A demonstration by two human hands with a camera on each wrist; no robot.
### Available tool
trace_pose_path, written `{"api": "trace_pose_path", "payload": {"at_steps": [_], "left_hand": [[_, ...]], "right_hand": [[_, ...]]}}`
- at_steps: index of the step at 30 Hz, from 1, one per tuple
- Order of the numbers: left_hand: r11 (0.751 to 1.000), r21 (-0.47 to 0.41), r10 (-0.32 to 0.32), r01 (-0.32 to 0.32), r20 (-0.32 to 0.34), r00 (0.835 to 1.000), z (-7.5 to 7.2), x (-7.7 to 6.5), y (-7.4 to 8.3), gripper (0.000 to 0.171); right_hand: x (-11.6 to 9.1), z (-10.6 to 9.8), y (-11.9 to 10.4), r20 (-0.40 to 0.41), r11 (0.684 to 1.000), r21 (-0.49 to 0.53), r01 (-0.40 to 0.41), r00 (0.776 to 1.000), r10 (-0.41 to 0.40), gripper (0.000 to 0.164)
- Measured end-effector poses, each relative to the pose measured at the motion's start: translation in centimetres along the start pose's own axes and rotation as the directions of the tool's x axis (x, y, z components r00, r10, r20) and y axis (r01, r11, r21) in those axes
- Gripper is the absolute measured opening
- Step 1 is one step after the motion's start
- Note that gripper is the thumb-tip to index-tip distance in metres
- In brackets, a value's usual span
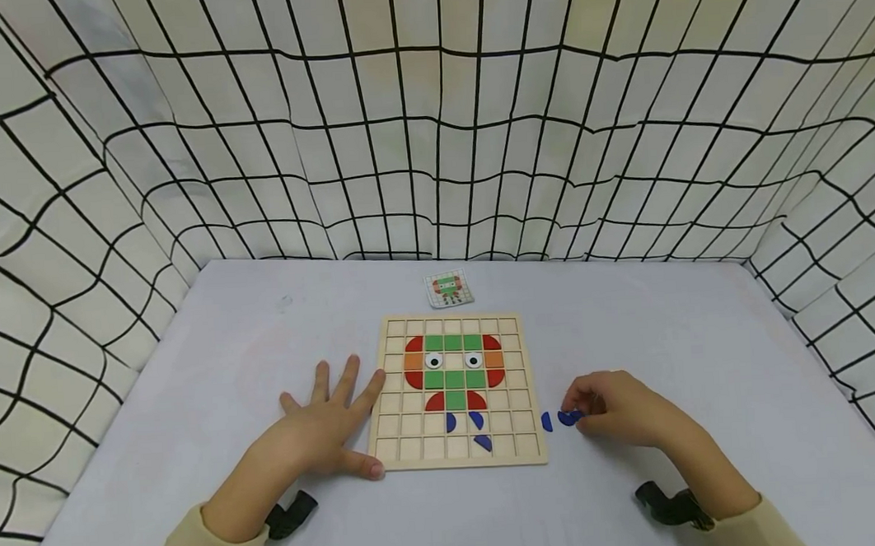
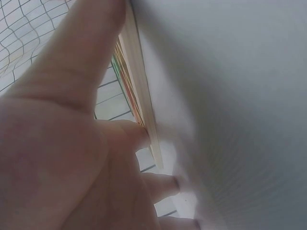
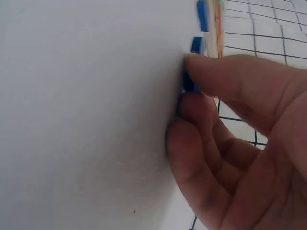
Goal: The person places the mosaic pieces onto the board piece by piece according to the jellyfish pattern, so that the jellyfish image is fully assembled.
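A wooden grid board (image 1: 517,446) lies on the table, bearing red, green and orange tiles, two eye pieces and several blue half-round pieces (image 1: 478,420). My left hand (image 1: 315,432) rests flat with fingers spread, thumb and fingertips at the board's left edge; the left wrist view shows the thumb along the board's side (image 2: 139,72). Right of the board, my right hand (image 1: 626,407) pinches a blue half-round piece (image 3: 189,82) between thumb and fingertips, low at the table. Another blue piece (image 1: 566,418) lies against it, and one more (image 1: 546,421) sits by the board's right edge.
A small picture card (image 1: 449,289) with a similar coloured pattern lies behind the board. White cloth covers the table (image 1: 226,342). Black netting (image 1: 431,141) over white walls encloses the back and both sides. Dark wrist-worn devices (image 1: 294,514) show at both wrists.
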State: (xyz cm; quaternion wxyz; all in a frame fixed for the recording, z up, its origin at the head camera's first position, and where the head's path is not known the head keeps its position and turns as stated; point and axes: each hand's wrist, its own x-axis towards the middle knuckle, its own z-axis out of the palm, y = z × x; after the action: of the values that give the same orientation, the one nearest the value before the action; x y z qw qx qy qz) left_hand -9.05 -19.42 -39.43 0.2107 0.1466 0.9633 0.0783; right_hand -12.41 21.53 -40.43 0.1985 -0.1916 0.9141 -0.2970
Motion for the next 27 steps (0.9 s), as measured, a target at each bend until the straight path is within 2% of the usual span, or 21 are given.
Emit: {"api": "trace_pose_path", "payload": {"at_steps": [8,13,21,27], "left_hand": [[1.000,0.011,0.005,-0.005,-0.004,1.000,-0.10,-0.05,0.06,0.128],[1.000,0.016,-0.002,0.002,0.000,1.000,-0.04,0.05,0.03,0.128],[1.000,0.016,-0.003,0.003,0.003,1.000,0.03,0.05,-0.02,0.129],[1.000,0.015,0.001,-0.001,-0.004,1.000,-0.01,0.01,0.03,0.128]], "right_hand": [[0.03,-0.16,-0.10,-0.014,0.999,-0.047,0.002,1.000,-0.003,0.020],[-0.06,-0.24,-0.26,-0.020,0.999,-0.035,-0.008,1.000,0.008,0.020],[0.20,-0.46,-0.68,-0.094,0.999,0.035,-0.003,0.996,0.006,0.011],[0.89,-0.10,-1.02,-0.112,0.980,0.199,-0.029,0.992,0.052,0.009]]}}
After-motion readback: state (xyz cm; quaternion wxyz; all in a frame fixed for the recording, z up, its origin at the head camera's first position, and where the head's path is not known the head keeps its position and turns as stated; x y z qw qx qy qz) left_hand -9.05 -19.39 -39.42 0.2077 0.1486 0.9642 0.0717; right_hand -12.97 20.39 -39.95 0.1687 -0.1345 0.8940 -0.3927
